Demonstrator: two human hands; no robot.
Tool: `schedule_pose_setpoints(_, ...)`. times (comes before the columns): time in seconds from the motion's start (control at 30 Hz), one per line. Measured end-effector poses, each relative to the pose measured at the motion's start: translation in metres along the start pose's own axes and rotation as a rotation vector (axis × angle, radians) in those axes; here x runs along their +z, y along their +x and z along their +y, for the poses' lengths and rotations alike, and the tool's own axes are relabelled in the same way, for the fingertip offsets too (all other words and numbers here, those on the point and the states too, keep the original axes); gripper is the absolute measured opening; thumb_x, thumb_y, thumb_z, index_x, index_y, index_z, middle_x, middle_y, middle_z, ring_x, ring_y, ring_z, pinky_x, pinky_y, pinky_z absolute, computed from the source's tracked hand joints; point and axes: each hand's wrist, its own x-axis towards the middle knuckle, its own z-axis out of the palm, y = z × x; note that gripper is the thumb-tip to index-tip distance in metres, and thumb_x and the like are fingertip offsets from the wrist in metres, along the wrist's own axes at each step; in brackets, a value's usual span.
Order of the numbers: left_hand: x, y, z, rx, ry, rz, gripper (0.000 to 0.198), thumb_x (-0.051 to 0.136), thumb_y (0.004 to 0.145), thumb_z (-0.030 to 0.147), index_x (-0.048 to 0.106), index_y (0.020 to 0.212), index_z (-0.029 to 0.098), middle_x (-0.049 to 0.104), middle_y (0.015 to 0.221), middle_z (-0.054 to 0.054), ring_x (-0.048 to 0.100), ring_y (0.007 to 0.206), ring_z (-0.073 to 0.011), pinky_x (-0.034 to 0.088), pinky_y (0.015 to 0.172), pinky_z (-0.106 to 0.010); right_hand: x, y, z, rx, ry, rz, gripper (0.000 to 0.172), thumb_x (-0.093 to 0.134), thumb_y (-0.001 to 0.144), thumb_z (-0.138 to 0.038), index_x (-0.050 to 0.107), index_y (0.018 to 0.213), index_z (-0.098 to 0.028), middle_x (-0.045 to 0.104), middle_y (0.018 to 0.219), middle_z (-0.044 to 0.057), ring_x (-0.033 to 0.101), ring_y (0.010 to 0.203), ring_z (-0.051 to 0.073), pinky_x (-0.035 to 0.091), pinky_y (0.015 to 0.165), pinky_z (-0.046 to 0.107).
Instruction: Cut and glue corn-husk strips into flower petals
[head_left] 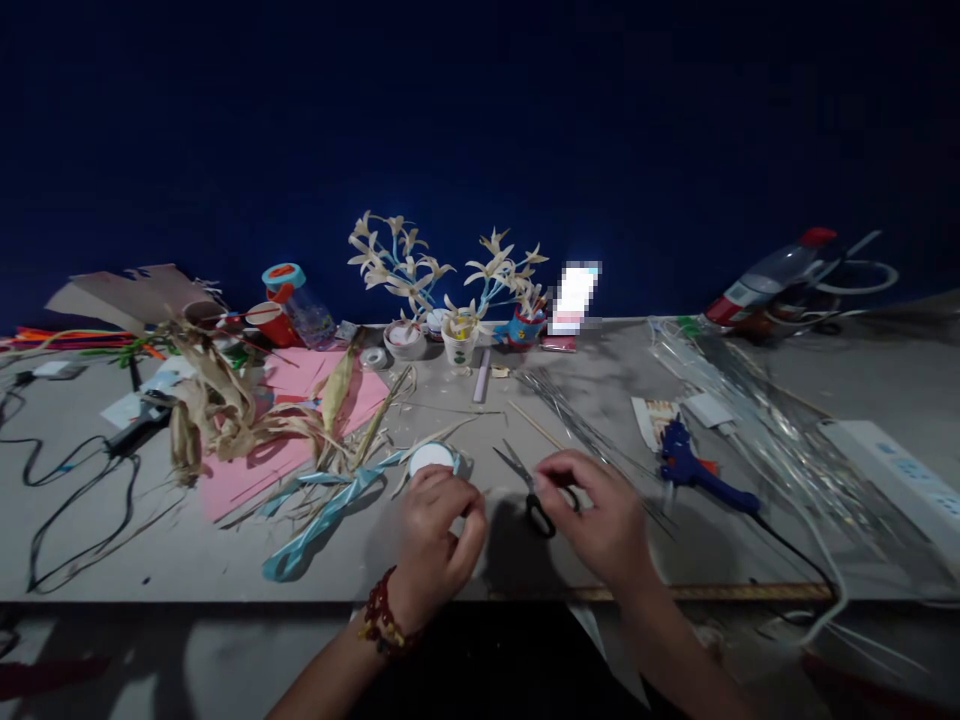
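1. Centrally, left hand (442, 528) curled; cannot tell whether it grips anything.
2. Right hand (600, 515) bent inward, grip likewise unclear, partly hiding black-handled scissors (530, 486) on the table (225, 565).
3. White disc (431, 458) just beyond left hand.

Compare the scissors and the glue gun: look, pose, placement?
Look: the scissors have black handles and slim metal blades; the glue gun is bulky and blue, with a dark cord at its handle end.
Pose: the scissors' blades point away from the person; the glue gun's handle points right and toward the near edge.
Placement: the scissors sit partly behind the right hand; the glue gun is farther right.
Shared: both lie on the table.
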Motion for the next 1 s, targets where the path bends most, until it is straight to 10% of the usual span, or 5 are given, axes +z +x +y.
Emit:
schedule_pose_setpoints(0.63, 0.003, 0.005, 0.002, 0.032, 0.0, 0.007, 0.019, 0.051, 0.087, 0.009, 0.054, 0.073, 0.021, 0.059, 0.064, 0.0, 0.056, 0.064, -0.0169, 0.048, 0.083, -0.038, 0.018, -0.003, -0.01, 0.017, 0.134, -0.223, 0.006, 0.061, 0.086, -0.017, 0.062, 0.085, -0.023, 0.067, 0.076, -0.002, 0.063, 0.067, 0.014, 0.048, 0.065, 0.023)
schedule_pose_setpoints(1.0, 0.003, 0.004, -0.003, 0.033, 0.004, 0.034, 0.019, 0.05, 0.086, 0.006, 0.053, 0.074, 0.021, 0.059, 0.064, 0.001, 0.055, 0.064, -0.016, 0.047, 0.084, -0.037, 0.006, -0.001, 0.005, 0.023, 0.012, -0.056, 0.008, 0.056, 0.09, -0.017, 0.062, 0.089, -0.022, 0.067, 0.081, 0.001, 0.063, 0.071, 0.016, 0.049, 0.069, 0.026)
